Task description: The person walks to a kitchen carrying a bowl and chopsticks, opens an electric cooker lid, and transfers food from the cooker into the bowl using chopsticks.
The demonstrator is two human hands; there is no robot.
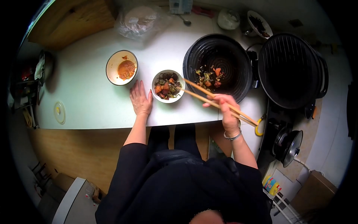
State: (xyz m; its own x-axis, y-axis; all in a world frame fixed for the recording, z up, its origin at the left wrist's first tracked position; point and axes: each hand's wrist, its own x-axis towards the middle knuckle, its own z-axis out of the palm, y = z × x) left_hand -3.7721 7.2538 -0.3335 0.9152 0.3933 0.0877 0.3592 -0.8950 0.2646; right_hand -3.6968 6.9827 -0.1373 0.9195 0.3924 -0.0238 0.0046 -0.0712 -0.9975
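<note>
My right hand [226, 109] grips a pair of long wooden chopsticks [204, 96], whose tips reach the right side of a white bowl [182, 85]. Chunks of orange-brown food mixed with greens [166, 88] fill that bowl. Flat on the white counter, fingers stretched out, rests my left hand [141, 100], just left of the bowl and apart from it. Beyond its fingertips stands a second bowl with a dark rim [112, 74], holding some reddish-brown sauce or food. More of the chunky food [209, 77] lies in the round black electric pan [235, 56] at the right.
The pan's ridged black lid [291, 71] is opened out to the right. Along the back are a plastic bag [138, 24], a spoon [185, 21], a glass jar [228, 19] and a tilted bowl of dark food [259, 25]. A clear lid [59, 112] lies at left.
</note>
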